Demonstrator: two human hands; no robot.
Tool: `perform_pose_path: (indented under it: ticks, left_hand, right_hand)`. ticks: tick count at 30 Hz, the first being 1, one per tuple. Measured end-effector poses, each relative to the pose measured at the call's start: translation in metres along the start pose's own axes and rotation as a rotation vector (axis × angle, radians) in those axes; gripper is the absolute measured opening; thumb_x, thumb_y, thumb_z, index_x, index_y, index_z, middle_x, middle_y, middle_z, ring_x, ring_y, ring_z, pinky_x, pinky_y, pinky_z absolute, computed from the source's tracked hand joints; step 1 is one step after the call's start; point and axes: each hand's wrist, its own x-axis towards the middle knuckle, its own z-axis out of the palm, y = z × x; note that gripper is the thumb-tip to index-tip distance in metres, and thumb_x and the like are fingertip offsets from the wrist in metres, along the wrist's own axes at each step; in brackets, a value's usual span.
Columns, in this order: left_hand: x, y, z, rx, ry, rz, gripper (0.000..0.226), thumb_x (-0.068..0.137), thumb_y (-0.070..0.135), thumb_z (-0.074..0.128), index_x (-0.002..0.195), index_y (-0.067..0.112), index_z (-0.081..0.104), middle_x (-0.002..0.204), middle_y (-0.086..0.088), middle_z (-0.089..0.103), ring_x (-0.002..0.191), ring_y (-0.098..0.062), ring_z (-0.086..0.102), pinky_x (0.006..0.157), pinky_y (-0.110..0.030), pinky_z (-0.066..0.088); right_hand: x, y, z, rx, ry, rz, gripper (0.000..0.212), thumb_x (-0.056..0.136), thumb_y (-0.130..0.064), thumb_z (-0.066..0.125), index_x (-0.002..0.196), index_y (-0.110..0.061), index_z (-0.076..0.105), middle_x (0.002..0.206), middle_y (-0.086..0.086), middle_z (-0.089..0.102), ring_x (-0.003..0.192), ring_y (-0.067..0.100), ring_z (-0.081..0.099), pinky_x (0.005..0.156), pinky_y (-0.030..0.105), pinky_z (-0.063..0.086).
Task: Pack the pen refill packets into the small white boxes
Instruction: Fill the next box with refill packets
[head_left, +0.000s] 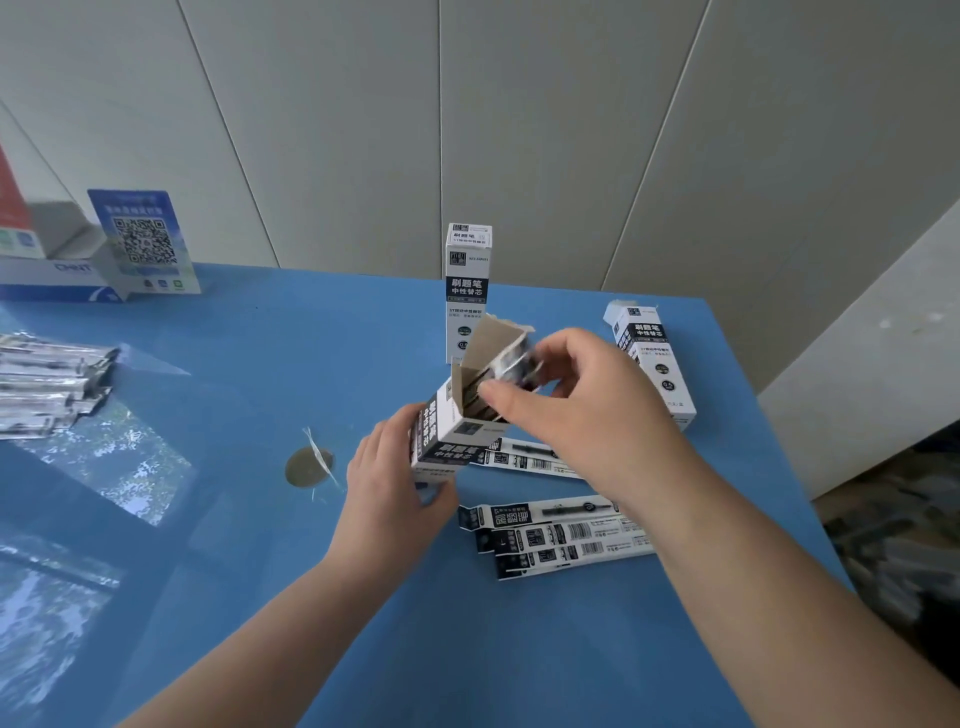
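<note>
While left hand (387, 486) grips open box (451, 434), right hand (569, 389) fingers pinch packets (511, 364) at its mouth.

Open box (447, 441) tilted, flap up, packets (511, 364) protruding. Two shut boxes upright behind: one (466, 291) centre, one (655, 364) right. Loose packets (561, 535) flat, front right.

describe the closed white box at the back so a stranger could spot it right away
On the blue table, look to the far edge by the grey panelled wall. The closed box stands upright there, unheld, taller in view than the leaning box to its right.
</note>
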Motion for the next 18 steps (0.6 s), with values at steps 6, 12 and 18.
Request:
perform_pose_path:
  ticks: [6, 12, 18]
  left_hand:
    - [0.0, -0.001, 0.0, -0.024, -0.02, -0.042, 0.068, 0.073, 0.021, 0.069, 0.132, 0.038, 0.04, 0.113, 0.028, 0.048, 0.112, -0.013, 0.047, 0.095, -0.049, 0.046]
    - [-0.002, 0.005, -0.003, -0.017, -0.021, -0.078, 0.067, 0.072, 0.03, 0.065, 0.125, 0.054, 0.031, 0.115, 0.046, 0.038, 0.11, -0.003, 0.039, 0.097, -0.043, 0.044]
    - [-0.002, 0.006, -0.004, -0.052, -0.016, -0.111, 0.065, 0.074, 0.026, 0.067, 0.127, 0.049, 0.037, 0.115, 0.027, 0.049, 0.113, -0.01, 0.045, 0.094, -0.046, 0.048]
  right_hand:
    - [0.008, 0.024, -0.009, 0.052, -0.039, -0.115, 0.034, 0.078, -0.062, 0.065, 0.092, -0.031, 0.067, 0.09, -0.011, 0.067, 0.075, 0.003, 0.057, 0.066, 0.013, 0.046]
    - [0.033, 0.097, 0.008, -0.545, -0.249, -0.049, 0.033, 0.095, -0.036, 0.067, 0.126, -0.026, 0.064, 0.118, -0.009, 0.061, 0.111, 0.012, 0.058, 0.096, 0.034, 0.048]
    - [0.039, 0.135, 0.029, -0.595, -0.319, -0.139, 0.053, 0.086, -0.046, 0.074, 0.133, -0.024, 0.064, 0.117, -0.008, 0.052, 0.117, 0.015, 0.043, 0.098, 0.032, 0.039]
